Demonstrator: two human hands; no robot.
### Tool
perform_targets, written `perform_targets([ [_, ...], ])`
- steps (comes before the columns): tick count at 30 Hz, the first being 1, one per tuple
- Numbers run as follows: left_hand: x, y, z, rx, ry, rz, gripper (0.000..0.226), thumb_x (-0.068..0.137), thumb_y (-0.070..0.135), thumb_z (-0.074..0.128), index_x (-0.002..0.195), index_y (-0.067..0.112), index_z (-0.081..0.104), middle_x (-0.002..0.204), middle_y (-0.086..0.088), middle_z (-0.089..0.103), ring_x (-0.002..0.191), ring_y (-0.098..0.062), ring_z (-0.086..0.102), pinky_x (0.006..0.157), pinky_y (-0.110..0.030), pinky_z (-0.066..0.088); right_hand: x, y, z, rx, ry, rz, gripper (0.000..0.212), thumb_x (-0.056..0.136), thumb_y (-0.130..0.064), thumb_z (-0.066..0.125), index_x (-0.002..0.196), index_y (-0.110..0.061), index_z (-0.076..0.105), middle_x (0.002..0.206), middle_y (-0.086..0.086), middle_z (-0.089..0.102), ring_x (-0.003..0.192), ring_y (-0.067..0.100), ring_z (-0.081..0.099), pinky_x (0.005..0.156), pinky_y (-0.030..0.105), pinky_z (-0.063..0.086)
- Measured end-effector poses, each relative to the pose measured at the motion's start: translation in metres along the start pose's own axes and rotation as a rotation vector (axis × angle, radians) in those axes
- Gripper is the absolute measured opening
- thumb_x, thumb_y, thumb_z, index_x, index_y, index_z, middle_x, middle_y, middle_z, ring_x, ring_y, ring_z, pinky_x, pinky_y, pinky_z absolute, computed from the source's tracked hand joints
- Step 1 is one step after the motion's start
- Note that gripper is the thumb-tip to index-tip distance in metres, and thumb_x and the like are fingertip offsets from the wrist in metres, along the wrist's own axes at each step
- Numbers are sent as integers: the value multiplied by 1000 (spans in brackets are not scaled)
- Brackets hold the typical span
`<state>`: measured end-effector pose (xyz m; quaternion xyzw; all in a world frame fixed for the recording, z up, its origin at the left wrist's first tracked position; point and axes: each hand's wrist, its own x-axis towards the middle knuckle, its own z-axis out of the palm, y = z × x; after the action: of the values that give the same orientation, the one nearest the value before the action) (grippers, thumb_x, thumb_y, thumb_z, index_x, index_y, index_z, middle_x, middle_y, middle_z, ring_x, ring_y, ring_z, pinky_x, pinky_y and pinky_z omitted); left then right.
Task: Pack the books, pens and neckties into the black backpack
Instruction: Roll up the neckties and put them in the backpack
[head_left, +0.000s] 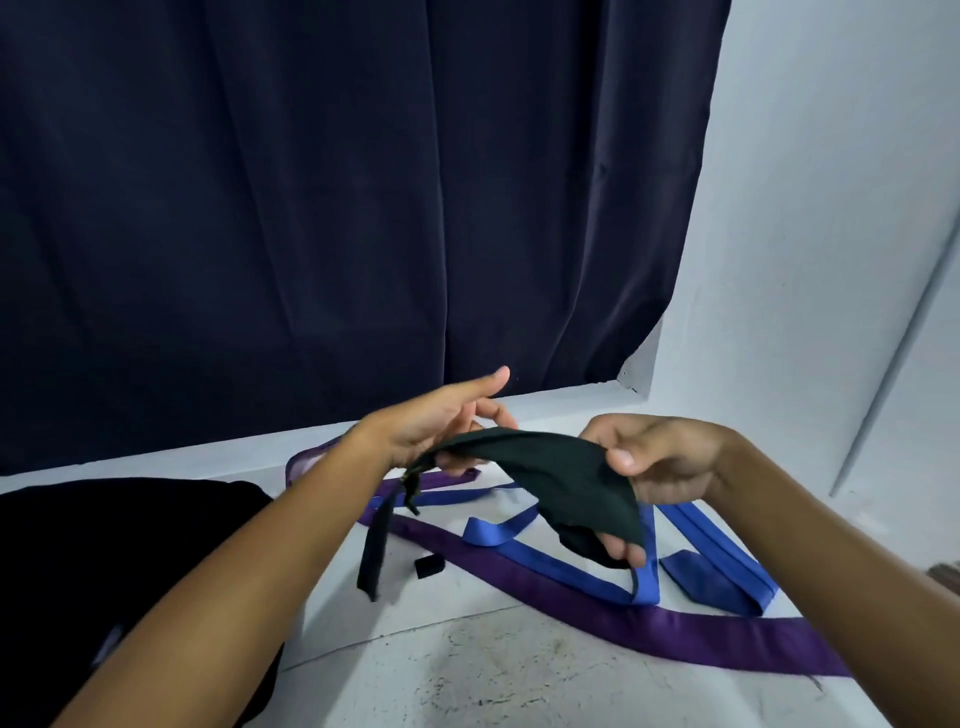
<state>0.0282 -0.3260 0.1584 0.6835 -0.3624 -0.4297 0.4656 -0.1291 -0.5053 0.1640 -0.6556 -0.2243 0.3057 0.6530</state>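
Hands (left hand (436, 421), right hand (654, 462)) both pinch limp black necktie (561, 478), matte fabric.

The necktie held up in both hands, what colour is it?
Black, possibly very dark green; the necktie shows best in the head view, stretched between the left hand and right hand.

Three neckties (550, 467); one backpack (104, 545)
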Motion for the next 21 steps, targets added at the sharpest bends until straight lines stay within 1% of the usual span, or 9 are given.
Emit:
perform_targets([
  [2, 11, -17, 5, -72, -40, 27, 73, 81, 75, 50, 93, 4, 58, 63, -11, 53, 46, -18, 39, 44, -23, 34, 1, 2, -2, 88, 17, -72, 47, 93, -36, 61, 100, 10, 63, 87, 14, 74, 73, 23, 73, 70, 30, 58],
  [4, 18, -31, 8, -166, 2, 73, 77, 79, 74, 55, 107, 3, 62, 82, -17, 60, 66, -26, 54, 63, -31, 46, 0, 5, -4, 164, 116, -132, 49, 92, -41, 61, 105, 5, 67, 87, 14, 74, 73, 24, 73, 73, 32, 58],
  [6, 21, -37, 12, -219, 98, 162, 66, 76, 71, 59, 101, 11, 69, 94, -12, 65, 85, -26, 61, 82, -37, 45, -1, 5, -6, 235, 243, -174, 50, 88, -46, 64, 106, 0, 70, 87, 16, 74, 73, 25, 73, 75, 35, 58],
  [7, 21, -37, 14, -237, 158, 226, 57, 75, 68, 60, 95, 15, 70, 91, -7, 68, 87, -21, 64, 85, -38, 46, -1, 5, -6, 284, 302, -188, 52, 87, -47, 65, 106, 1, 71, 87, 17, 74, 73, 27, 72, 75, 36, 57],
  [12, 25, -38, 29, -238, 353, 563, 20, 77, 23, 60, 93, 17, 70, 90, 0, 73, 90, -13, 68, 83, -35, 53, 3, -4, -2, 461, 559, -233, 59, 94, -45, 45, 105, 8, 69, 90, 23, 71, 77, 30, 70, 75, 38, 58],
  [15, 25, -45, 36, -160, 313, 604, 38, 73, 5, 59, 108, 15, 65, 98, 8, 72, 101, -10, 65, 93, -37, 51, 5, -13, 3, 512, 614, -283, 59, 94, -43, 42, 102, 8, 70, 96, 25, 71, 82, 32, 72, 78, 40, 59],
  [17, 27, -50, 43, -111, 242, 600, 52, 70, 8, 69, 121, 13, 59, 112, 7, 68, 115, -14, 60, 102, -41, 48, 7, -18, 5, 521, 628, -300, 59, 94, -43, 42, 103, 9, 70, 99, 27, 71, 86, 33, 72, 82, 41, 59],
  [19, 31, -52, 53, -102, 226, 557, 56, 68, 14, 78, 121, 18, 59, 115, 9, 68, 121, -16, 58, 103, -39, 48, 9, -21, 6, 522, 617, -311, 61, 94, -44, 42, 108, 10, 68, 106, 28, 69, 93, 35, 71, 87, 42, 58],
  [21, 36, -49, 64, -140, 306, 524, 48, 68, 8, 82, 110, 19, 62, 105, 7, 72, 112, -16, 64, 98, -36, 52, 11, -24, 8, 530, 604, -324, 63, 94, -45, 43, 114, 11, 64, 111, 29, 66, 97, 36, 69, 88, 42, 57],
])
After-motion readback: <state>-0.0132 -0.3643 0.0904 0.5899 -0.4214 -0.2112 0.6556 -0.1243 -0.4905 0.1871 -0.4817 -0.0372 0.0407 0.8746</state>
